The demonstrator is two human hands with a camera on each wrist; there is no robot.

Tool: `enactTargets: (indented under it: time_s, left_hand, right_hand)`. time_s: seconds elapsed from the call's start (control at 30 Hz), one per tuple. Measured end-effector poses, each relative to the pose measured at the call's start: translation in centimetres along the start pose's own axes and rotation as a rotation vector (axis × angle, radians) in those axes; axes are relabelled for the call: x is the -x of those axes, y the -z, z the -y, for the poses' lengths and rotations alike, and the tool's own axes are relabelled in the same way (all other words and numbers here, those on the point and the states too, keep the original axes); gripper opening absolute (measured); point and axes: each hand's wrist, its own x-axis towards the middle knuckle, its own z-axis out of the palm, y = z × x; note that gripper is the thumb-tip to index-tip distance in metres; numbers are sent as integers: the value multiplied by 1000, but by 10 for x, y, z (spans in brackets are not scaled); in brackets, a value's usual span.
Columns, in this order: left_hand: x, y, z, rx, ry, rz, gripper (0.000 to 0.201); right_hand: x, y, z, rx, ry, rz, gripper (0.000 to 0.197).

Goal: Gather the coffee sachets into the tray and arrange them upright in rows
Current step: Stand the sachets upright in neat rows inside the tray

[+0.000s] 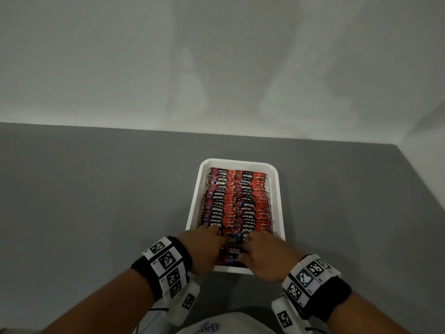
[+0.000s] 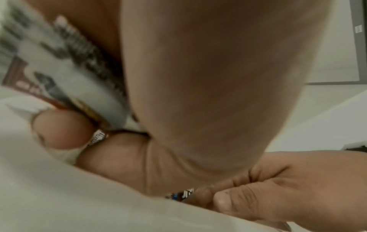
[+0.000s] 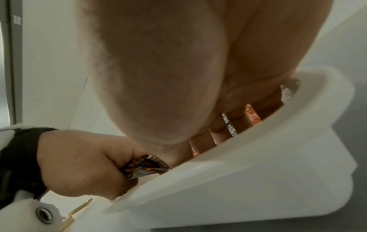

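Observation:
A white tray [image 1: 194,201] on the grey table holds two long rows of red-and-black coffee sachets [image 1: 237,201] standing upright. Both hands work at the tray's near end. My left hand [image 1: 209,244] grips a small bundle of sachets [image 3: 146,166] against the near wall. My right hand [image 1: 255,249] curls its fingers [image 3: 218,133] over the last sachets [image 3: 229,125] of the right row, its thumb pinching a sachet [image 2: 183,193]. A few sachets [image 1: 231,253] lie tilted between the hands. Palms hide most of both wrist views.
The grey table [image 1: 96,201] runs to a pale wall behind and at the right, which meet in a corner at the far right. The tray's near rim [image 3: 258,164] sits right under both wrists. Marker-covered wristbands [image 1: 166,263] ring each forearm.

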Motion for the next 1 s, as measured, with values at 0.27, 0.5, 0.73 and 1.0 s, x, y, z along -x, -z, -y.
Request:
enactTargets:
  time_s: [0.27,0.5,0.73,1.0]
  left_hand:
    - [1,1,4,46,-16,-12,58]
    - [1,4,2,71,-33,16,51]
    - [11,22,14,678,-95,-226,22]
    - [5,49,-13,1860,-22,-535,16]
  right_hand:
    - [-2,1,0,-19,-31,-5,46]
    - [0,2,1,-58,-23,-20,43]
    - [7,18,-1,-299,50,-83,24]
    - [13,70,26,-972,-18,-412,27]
